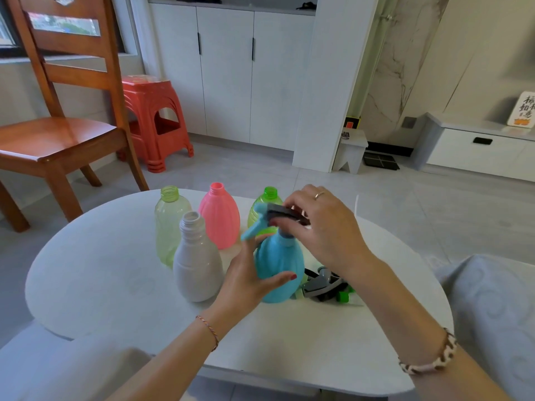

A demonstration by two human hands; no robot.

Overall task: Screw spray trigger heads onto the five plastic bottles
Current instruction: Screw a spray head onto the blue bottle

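Note:
A blue bottle (278,264) stands on the white table (115,279), and my left hand (249,282) wraps around its left side. On its neck sits a blue and dark grey spray trigger head (262,217), gripped from the right by my right hand (321,227). A white bottle (197,264), a pale green clear bottle (169,224), a pink bottle (220,218) and a bright green bottle (267,204) stand open-necked behind and to the left. A pile of loose trigger heads (327,285) lies right of the blue bottle, partly hidden by my right wrist.
A wooden chair (58,134) and a red plastic stool (153,117) stand beyond the table's left side. White cabinets (231,76) line the far wall. A grey cushion (492,308) lies at the table's right edge.

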